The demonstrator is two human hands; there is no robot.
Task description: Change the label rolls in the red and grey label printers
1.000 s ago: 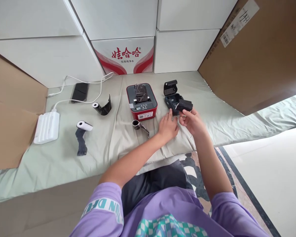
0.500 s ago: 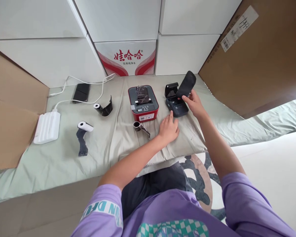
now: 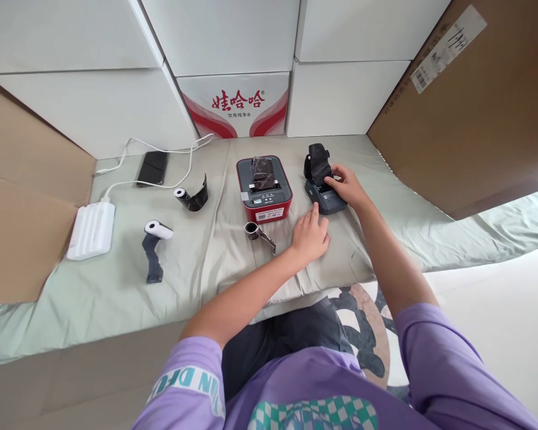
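A small dark printer point(image 3: 327, 200) with its lid raised sits on the pale green sheet point(image 3: 116, 286), right of a red and grey label printer point(image 3: 264, 190). My right hand point(image 3: 347, 186) rests on its open compartment, fingers curled over a dark roll point(image 3: 319, 169) that sits in it. Just in front of the printer, my left hand point(image 3: 311, 236) lies flat on the sheet with one finger touching the printer's near edge. A small metal-looking roll with a loose tail point(image 3: 260, 233) lies left of that hand.
Further left lie a dark curled roll point(image 3: 192, 196), a white-cored roll with a dark strip point(image 3: 155, 248), a white power bank point(image 3: 91, 230) with cable, and a black phone point(image 3: 153, 168). White boxes and brown cardboard point(image 3: 470, 101) wall the back and sides.
My right hand carried the dark roll from in front of the small printer up over it and down into its open compartment. My left hand stayed almost still.
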